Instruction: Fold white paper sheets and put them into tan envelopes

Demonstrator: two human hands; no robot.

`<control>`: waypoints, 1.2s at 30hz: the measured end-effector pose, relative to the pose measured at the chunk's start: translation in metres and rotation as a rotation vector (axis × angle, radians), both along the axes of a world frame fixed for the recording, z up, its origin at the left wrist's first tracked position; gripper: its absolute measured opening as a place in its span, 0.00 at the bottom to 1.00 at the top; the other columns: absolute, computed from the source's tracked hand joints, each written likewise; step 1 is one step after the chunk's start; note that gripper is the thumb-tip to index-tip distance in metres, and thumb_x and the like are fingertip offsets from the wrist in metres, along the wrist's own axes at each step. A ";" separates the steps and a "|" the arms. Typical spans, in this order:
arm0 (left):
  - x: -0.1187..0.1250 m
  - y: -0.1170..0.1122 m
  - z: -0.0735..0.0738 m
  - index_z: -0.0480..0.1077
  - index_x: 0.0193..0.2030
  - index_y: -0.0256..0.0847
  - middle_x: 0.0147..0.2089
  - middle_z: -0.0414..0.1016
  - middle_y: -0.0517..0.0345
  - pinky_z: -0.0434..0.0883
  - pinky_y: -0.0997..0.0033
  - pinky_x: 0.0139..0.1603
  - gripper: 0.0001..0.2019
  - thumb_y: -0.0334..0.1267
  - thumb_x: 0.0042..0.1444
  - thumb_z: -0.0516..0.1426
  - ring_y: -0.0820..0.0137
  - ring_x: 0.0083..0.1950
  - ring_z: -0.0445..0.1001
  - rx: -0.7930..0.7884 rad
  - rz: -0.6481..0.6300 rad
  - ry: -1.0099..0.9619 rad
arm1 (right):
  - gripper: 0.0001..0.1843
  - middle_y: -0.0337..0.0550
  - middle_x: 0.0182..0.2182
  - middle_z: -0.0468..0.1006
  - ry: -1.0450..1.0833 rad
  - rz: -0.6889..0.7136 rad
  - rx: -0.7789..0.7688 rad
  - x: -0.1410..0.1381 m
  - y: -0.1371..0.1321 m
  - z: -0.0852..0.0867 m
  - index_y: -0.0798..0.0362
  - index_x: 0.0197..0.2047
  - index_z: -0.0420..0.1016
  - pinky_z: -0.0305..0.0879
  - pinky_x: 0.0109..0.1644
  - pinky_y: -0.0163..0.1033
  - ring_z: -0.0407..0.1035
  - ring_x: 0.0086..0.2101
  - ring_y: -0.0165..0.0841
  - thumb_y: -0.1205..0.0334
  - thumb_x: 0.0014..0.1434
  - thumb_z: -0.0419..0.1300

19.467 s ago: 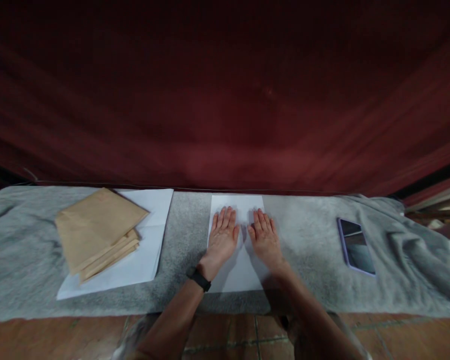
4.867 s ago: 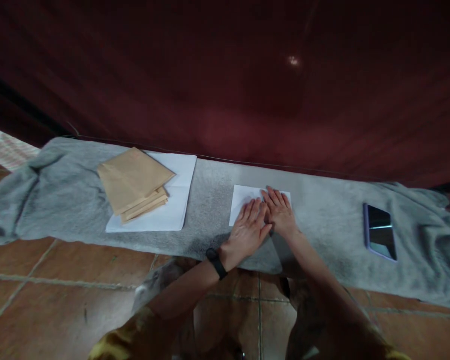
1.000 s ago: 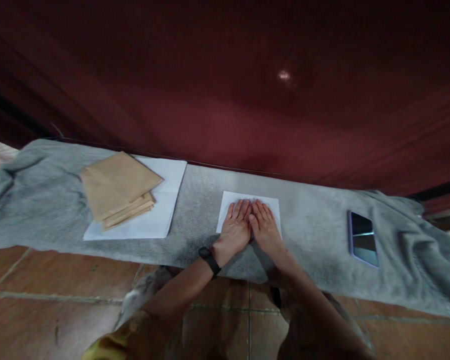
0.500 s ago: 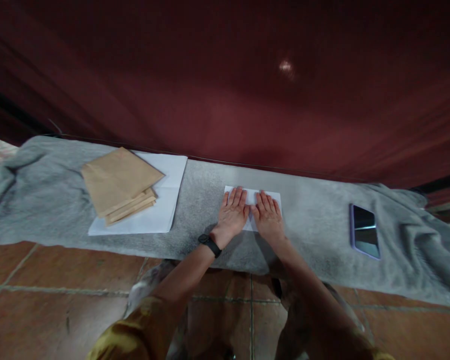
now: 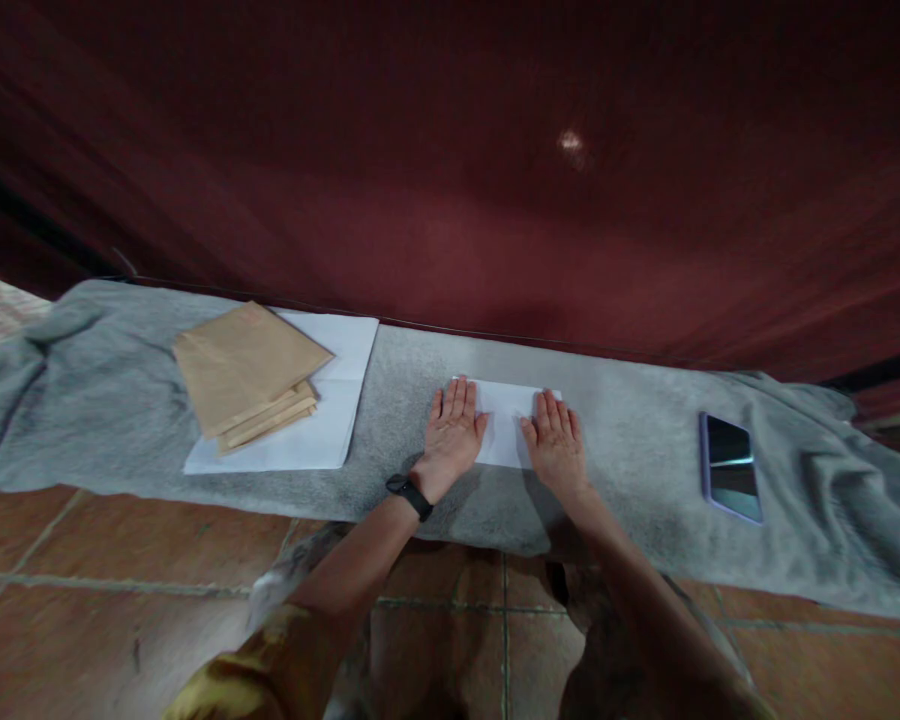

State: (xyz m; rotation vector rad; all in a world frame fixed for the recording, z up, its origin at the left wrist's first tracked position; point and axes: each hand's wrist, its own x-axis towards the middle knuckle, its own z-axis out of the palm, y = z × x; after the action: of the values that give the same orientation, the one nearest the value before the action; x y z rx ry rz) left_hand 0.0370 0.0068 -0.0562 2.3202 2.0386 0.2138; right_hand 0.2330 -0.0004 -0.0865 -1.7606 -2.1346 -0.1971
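A folded white sheet of paper (image 5: 505,425) lies on a grey cloth (image 5: 397,440) spread over the floor. My left hand (image 5: 451,435) lies flat on the sheet's left end, fingers stretched out. My right hand (image 5: 556,445) lies flat on its right end, fingers stretched out too. Between the two hands a strip of the white paper shows. A black band (image 5: 409,495) is on my left wrist.
A stack of brown envelopes (image 5: 247,373) rests on white sheets (image 5: 322,425) at the left of the cloth. A phone (image 5: 730,467) lies on the cloth at the right. A dark red curtain (image 5: 450,180) hangs behind. Brown floor tiles (image 5: 120,580) lie in front.
The sheet, long at first, is now folded to a short strip. In the last second my hands slid apart from the middle toward the sheet's two ends.
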 end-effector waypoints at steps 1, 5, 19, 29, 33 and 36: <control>-0.001 -0.001 0.001 0.47 0.76 0.29 0.78 0.47 0.44 0.43 0.52 0.78 0.32 0.46 0.72 0.40 0.59 0.80 0.42 -0.007 0.004 0.003 | 0.34 0.61 0.70 0.61 -0.005 -0.001 -0.001 0.002 -0.001 0.000 0.64 0.73 0.55 0.51 0.70 0.57 0.55 0.68 0.48 0.49 0.75 0.39; -0.006 -0.002 0.002 0.46 0.76 0.29 0.78 0.46 0.42 0.44 0.51 0.78 0.33 0.48 0.73 0.39 0.58 0.79 0.43 -0.024 0.009 0.016 | 0.36 0.64 0.69 0.61 -0.035 0.001 -0.021 0.012 -0.004 0.002 0.66 0.73 0.55 0.52 0.70 0.58 0.56 0.68 0.50 0.48 0.75 0.38; -0.001 -0.020 0.015 0.53 0.74 0.26 0.77 0.50 0.41 0.43 0.47 0.79 0.29 0.43 0.72 0.42 0.56 0.79 0.44 0.125 -0.179 0.033 | 0.34 0.62 0.72 0.56 0.078 -0.056 -0.024 0.029 -0.003 0.001 0.62 0.75 0.50 0.52 0.71 0.60 0.47 0.71 0.49 0.50 0.74 0.39; 0.032 -0.032 0.010 0.53 0.73 0.24 0.77 0.52 0.39 0.48 0.49 0.79 0.29 0.34 0.68 0.46 0.58 0.78 0.48 0.149 -0.391 0.080 | 0.31 0.55 0.73 0.56 0.119 0.234 -0.115 -0.016 -0.016 0.010 0.60 0.74 0.53 0.47 0.74 0.56 0.42 0.73 0.40 0.55 0.76 0.36; 0.033 -0.033 0.010 0.54 0.73 0.25 0.76 0.54 0.36 0.49 0.47 0.78 0.29 0.35 0.68 0.47 0.56 0.77 0.51 0.146 -0.389 0.086 | 0.31 0.55 0.72 0.57 0.092 0.206 -0.145 -0.018 -0.016 0.013 0.60 0.74 0.55 0.46 0.74 0.55 0.46 0.72 0.42 0.53 0.76 0.36; 0.032 -0.032 0.011 0.54 0.73 0.25 0.76 0.54 0.36 0.49 0.46 0.77 0.28 0.37 0.69 0.46 0.55 0.77 0.52 0.127 -0.394 0.088 | 0.31 0.53 0.72 0.57 0.075 0.199 -0.141 -0.018 -0.016 0.015 0.59 0.74 0.55 0.45 0.74 0.54 0.46 0.72 0.41 0.54 0.76 0.36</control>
State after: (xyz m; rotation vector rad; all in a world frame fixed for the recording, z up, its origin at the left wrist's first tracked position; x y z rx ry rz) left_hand 0.0688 -0.0256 -0.0456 2.7907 1.5925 0.2315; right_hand 0.2146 -0.0163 -0.0719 -1.5872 -2.2989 0.0718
